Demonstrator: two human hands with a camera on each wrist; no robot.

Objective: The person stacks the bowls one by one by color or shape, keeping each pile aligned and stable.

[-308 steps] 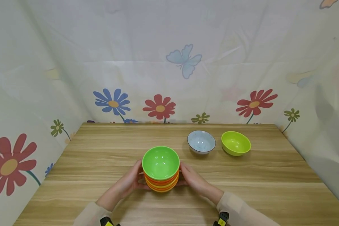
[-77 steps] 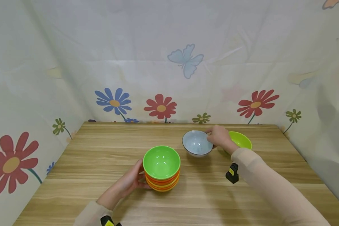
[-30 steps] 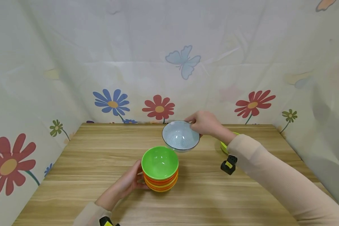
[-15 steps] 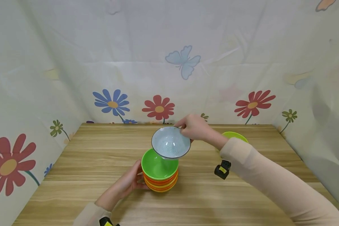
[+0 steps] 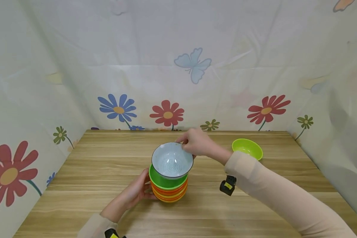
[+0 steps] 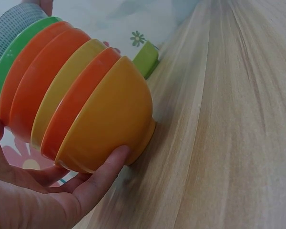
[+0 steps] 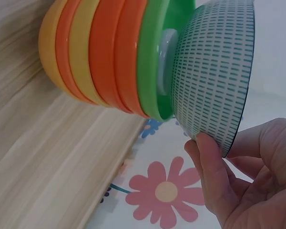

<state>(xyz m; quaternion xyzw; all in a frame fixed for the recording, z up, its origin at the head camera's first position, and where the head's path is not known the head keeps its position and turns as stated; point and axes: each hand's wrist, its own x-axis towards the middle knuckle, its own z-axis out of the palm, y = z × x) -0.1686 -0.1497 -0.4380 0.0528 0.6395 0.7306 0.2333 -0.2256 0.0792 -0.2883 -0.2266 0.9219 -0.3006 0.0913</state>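
Observation:
A stack of glossy bowls [image 6: 105,114], orange, yellow and red-orange with a green bowl [image 5: 163,180] on top, stands on the table. My left hand [image 5: 136,190] grips the stack from the left; in the left wrist view a finger lies along the lowest orange bowl. My right hand [image 5: 197,142] pinches the far right rim of a pale blue-grey bowl [image 5: 172,160] with a dark edge. In the right wrist view this bowl [image 7: 212,71] shows green dashes outside, and its foot [image 7: 167,62] is inside the green bowl's mouth, slightly tilted.
A lime-green bowl [image 5: 247,148] stands at the back right of the wooden table [image 5: 113,158], partly behind the right sleeve [image 5: 273,188]. White cloth with printed flowers [image 5: 226,82] rises behind the table and along both sides.
My right hand has lifted the blue-grey bowl from beside the lime-green one, carried it left and lowered it onto the stack's mouth. My left hand has stayed at the stack.

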